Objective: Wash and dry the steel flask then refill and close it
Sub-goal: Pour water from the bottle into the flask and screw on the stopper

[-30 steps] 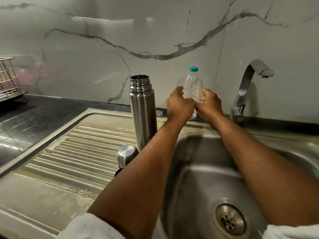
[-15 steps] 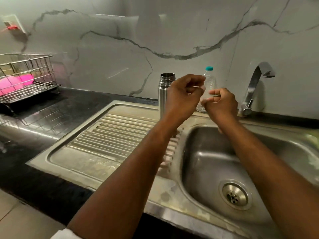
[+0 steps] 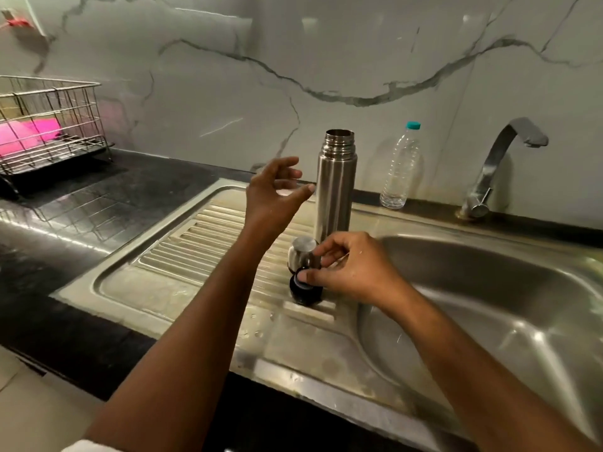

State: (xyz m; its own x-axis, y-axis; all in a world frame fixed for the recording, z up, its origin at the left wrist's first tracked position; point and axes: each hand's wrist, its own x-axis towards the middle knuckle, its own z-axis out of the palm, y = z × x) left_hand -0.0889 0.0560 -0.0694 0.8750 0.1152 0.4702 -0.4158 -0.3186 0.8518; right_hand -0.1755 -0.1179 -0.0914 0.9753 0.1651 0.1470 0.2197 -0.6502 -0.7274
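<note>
nowhere legible writing; your right hand (image 3: pixel 350 267) pinches the black stopper (image 3: pixel 305 290) beside the open flask (image 3: pixel 334 187), left hand (image 3: pixel 274 190) loosely spread, water bottle (image 3: pixel 399 168) behind.

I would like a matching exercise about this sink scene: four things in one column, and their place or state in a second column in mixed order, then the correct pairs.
1. steel flask
2. plastic bottle
3. black stopper
4. pink cloth

A. inside the wire rack
B. capped, by the wall
C. upright, mouth open
D. under the right hand's fingertips

Pairs: 1-C, 2-B, 3-D, 4-A
</note>
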